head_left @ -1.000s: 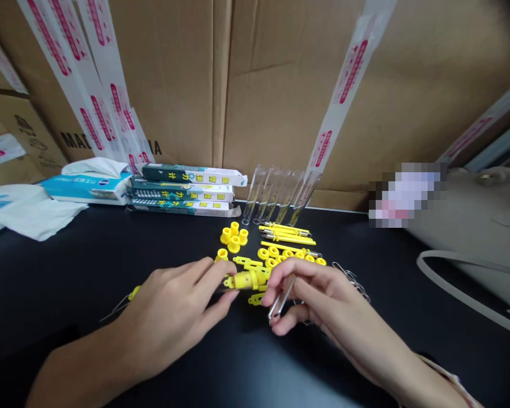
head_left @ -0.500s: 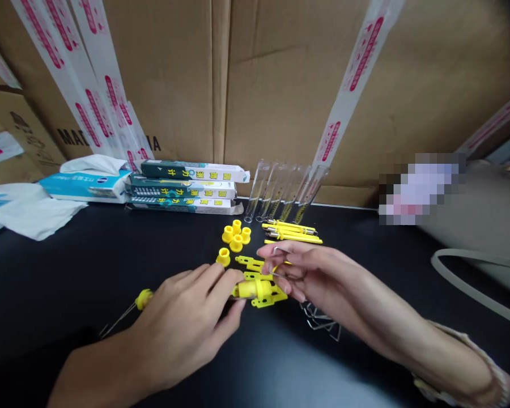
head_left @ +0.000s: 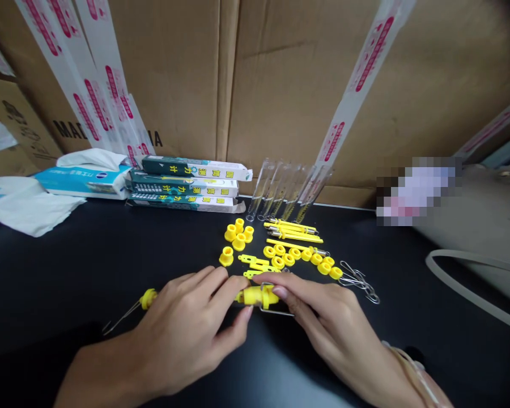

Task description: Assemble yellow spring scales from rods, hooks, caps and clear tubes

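Note:
My left hand (head_left: 195,317) is wrapped round a tubular spring scale (head_left: 255,295), its tube mostly hidden by the palm. At the left end a yellow cap (head_left: 148,298) sticks out with a thin wire hook (head_left: 121,319). The yellow end piece on the right shows between both hands. My right hand (head_left: 323,306) pinches a bent metal wire loop (head_left: 276,312), which lies around that end piece. Whether the wire's tips sit in holes, I cannot tell. Just beyond the fingers are flat yellow pointer strips (head_left: 255,260).
Yellow caps (head_left: 238,242), yellow rings (head_left: 278,262), yellow rods with springs (head_left: 293,232) and metal hooks (head_left: 359,280) lie on the black table. Behind stand clear tubes (head_left: 287,192), printed boxes (head_left: 187,187) and a tissue pack (head_left: 85,181). A grey bag (head_left: 484,226) sits right.
My right hand has moved left and down, bringing the wire loop from above the parts to the yellow end piece. My left hand still holds the spring scale in nearly the same place.

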`<state>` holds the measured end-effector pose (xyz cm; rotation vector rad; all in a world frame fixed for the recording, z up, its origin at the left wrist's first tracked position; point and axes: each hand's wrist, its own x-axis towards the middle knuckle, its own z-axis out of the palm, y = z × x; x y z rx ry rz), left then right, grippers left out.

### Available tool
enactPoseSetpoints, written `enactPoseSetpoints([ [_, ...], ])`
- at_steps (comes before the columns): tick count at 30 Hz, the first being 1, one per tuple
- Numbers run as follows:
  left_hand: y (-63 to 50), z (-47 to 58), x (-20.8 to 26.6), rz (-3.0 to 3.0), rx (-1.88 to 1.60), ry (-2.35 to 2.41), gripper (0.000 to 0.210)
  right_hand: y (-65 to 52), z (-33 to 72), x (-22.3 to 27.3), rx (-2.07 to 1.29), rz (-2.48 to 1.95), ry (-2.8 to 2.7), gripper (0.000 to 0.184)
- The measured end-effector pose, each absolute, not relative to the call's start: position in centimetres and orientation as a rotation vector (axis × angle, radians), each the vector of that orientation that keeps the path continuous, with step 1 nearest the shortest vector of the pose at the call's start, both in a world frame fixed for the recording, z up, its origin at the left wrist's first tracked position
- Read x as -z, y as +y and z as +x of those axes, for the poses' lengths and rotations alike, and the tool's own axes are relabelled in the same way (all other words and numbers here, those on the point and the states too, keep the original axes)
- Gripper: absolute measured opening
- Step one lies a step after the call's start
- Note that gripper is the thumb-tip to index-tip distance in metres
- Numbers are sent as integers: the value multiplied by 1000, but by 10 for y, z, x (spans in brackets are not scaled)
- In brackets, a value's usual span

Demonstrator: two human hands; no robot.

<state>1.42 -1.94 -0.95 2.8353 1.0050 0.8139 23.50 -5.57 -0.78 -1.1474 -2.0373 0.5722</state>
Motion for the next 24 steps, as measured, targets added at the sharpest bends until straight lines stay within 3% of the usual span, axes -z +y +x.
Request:
enactPoseSetpoints([
  [10,-17,13,11,2856,-888,1003,18,-60,232,19,-121,-1089,-2189,32],
  [24,-14,13,13,3118,-932,885,23,-60,232,17,102,-1012,-2260,30],
])
